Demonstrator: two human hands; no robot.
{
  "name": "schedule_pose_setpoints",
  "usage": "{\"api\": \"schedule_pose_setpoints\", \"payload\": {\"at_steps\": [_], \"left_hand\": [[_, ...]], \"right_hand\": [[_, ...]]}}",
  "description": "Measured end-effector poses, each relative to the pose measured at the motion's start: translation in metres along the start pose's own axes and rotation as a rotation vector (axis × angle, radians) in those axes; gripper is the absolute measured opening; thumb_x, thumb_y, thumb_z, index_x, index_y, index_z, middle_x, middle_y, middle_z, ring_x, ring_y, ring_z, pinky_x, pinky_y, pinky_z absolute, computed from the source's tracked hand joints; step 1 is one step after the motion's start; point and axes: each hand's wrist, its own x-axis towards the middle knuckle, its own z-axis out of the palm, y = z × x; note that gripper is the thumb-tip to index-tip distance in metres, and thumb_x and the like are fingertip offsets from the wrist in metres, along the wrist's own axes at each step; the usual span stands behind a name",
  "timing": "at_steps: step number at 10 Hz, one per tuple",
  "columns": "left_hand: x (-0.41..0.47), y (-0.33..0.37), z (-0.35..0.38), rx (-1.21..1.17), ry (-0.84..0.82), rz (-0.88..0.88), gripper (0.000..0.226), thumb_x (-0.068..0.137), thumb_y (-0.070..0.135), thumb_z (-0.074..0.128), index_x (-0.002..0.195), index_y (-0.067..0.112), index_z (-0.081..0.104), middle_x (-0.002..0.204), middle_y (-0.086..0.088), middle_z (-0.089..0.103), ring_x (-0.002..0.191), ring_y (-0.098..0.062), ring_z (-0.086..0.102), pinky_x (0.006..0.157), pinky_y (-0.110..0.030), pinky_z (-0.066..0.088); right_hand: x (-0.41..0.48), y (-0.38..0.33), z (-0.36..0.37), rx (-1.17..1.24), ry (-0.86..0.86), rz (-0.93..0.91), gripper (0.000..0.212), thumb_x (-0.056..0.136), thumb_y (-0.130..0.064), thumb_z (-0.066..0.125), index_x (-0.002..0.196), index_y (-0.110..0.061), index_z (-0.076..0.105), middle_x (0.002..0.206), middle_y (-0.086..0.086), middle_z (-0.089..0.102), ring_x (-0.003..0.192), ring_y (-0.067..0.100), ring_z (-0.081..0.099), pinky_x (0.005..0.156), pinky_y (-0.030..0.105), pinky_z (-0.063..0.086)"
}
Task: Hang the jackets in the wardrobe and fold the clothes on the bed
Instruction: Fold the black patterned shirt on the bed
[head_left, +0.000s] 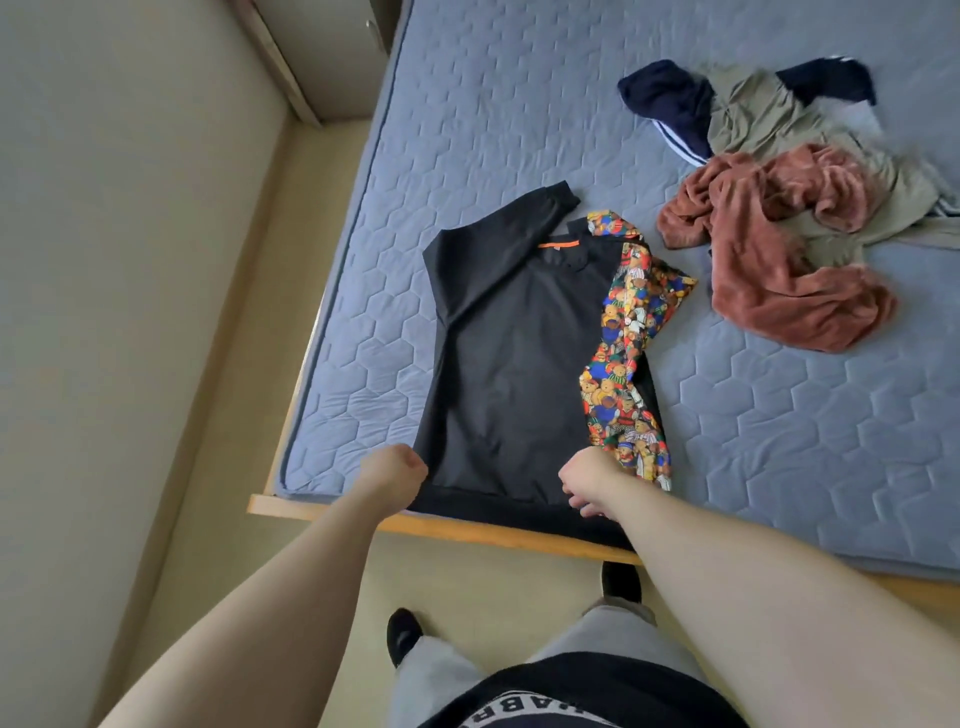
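Blue quilted mattress (467, 104) on a wooden bed frame (322, 512); beige floor (493, 587), cream wall (104, 208), corner cabinet (332, 62).

On the bed (467, 104), a blue-grey quilted mattress, a black sweatshirt (519, 353) with a bear-print sleeve lies flat at the near edge; well apart, a rust-brown fleece (779, 270), an olive garment (753, 114) and a navy garment (665, 98) lie crumpled together

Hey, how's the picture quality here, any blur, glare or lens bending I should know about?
Head view: soft, even light, no glare; the wide lens curves the left edge of the mattress; the pile of clothes at upper right looks smeared; the black sweatshirt shows little fold detail.
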Motion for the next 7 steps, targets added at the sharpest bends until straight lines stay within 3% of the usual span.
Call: {"api": "schedule_pose_setpoints", "payload": {"at_steps": [1,2,3,4,5,6,7], "left_hand": [[0.018,-0.031,-0.024,-0.054,-0.039,0.023,0.019,0.092,0.02,0.051,0.098,0.011,0.067,0.089,-0.008,0.072,0.092,-0.029,0.074,0.085,-0.04,0.059],[0.042,-0.07,-0.054,-0.032,-0.095,0.091,0.018,0.094,0.02,0.051,0.101,0.011,0.065,0.085,-0.007,0.072,0.093,-0.028,0.074,0.082,-0.039,0.061],[0.055,-0.103,-0.079,0.024,-0.149,0.144,0.015,0.093,0.02,0.049,0.097,0.014,0.062,0.087,-0.006,0.07,0.086,-0.022,0.075,0.07,-0.032,0.055],[0.072,-0.135,-0.12,0.102,-0.191,0.139,0.01,0.092,0.019,0.052,0.086,0.014,0.059,0.079,-0.006,0.065,0.08,-0.023,0.075,0.058,-0.026,0.047],[0.094,-0.141,-0.153,0.138,-0.176,0.076,0.011,0.094,0.012,0.052,0.085,0.009,0.058,0.081,-0.012,0.064,0.081,-0.028,0.075,0.061,-0.031,0.055],[0.106,-0.132,-0.173,0.141,-0.155,0.043,0.011,0.099,0.009,0.053,0.099,0.003,0.062,0.082,-0.013,0.064,0.072,-0.027,0.07,0.062,-0.033,0.052],[0.116,-0.119,-0.186,0.194,-0.159,0.09,0.016,0.098,0.013,0.053,0.105,0.005,0.065,0.089,-0.01,0.068,0.075,-0.022,0.073,0.07,-0.036,0.058]], "right_hand": [[-0.004,-0.019,0.038,0.043,0.04,0.105,0.019,0.095,-0.007,0.046,0.077,-0.014,0.046,0.08,0.013,0.056,0.062,0.023,0.054,0.053,0.031,0.047],[-0.018,-0.048,0.098,0.009,0.122,0.177,0.013,0.095,-0.003,0.04,0.084,-0.006,0.046,0.086,0.013,0.052,0.078,0.029,0.059,0.071,0.034,0.055],[-0.033,-0.074,0.153,-0.107,0.224,0.096,0.01,0.093,-0.009,0.052,0.086,-0.006,0.057,0.1,0.013,0.061,0.095,0.033,0.062,0.074,0.03,0.049],[-0.042,-0.107,0.21,-0.135,0.184,0.06,0.013,0.093,-0.013,0.053,0.081,-0.01,0.058,0.112,0.013,0.069,0.108,0.033,0.066,0.075,0.029,0.046],[-0.041,-0.126,0.239,-0.048,0.178,0.071,0.021,0.095,-0.012,0.052,0.074,-0.011,0.048,0.101,0.011,0.066,0.093,0.029,0.063,0.069,0.029,0.045],[-0.031,-0.141,0.243,0.074,0.184,0.127,0.012,0.096,-0.011,0.051,0.088,-0.005,0.056,0.096,0.008,0.06,0.09,0.028,0.058,0.067,0.027,0.044],[-0.016,-0.154,0.237,0.123,0.17,0.161,0.015,0.097,-0.01,0.049,0.091,-0.002,0.059,0.098,0.012,0.061,0.105,0.032,0.062,0.075,0.028,0.041]]}}
